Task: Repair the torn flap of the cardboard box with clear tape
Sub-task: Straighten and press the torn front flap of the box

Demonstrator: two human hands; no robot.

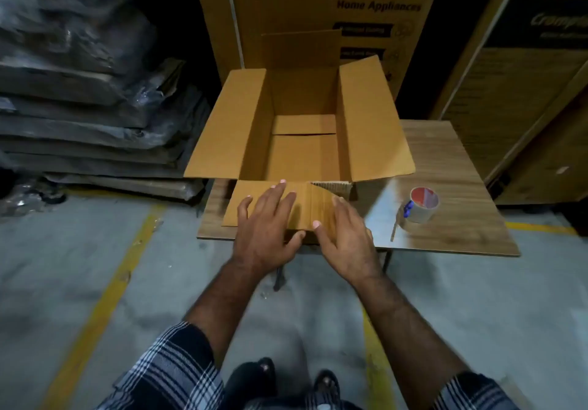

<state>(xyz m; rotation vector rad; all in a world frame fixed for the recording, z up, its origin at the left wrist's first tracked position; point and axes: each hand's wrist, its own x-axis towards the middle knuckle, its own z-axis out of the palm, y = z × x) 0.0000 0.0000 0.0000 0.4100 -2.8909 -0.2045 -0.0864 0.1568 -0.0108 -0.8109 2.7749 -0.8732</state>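
Note:
An open brown cardboard box [302, 142] stands on a small wooden table [461, 167], its four flaps spread out. The near flap [248, 202] hangs toward me and has a torn, jagged edge with exposed corrugation [334, 188] at its right end. My left hand [267, 228] lies flat on this flap with fingers spread. My right hand [343, 238] rests on the flap's right part beside the tear, fingers straight. A roll of clear tape [421, 204] with a red core sits on the table to the right, apart from both hands.
Tall printed cartons [318, 12] stand behind the table and at the right [515, 91]. Wrapped flat packs [95, 117] are stacked on the left. A grey concrete floor with yellow lines [105, 288] lies around the table. My feet [286, 378] are near the table's front.

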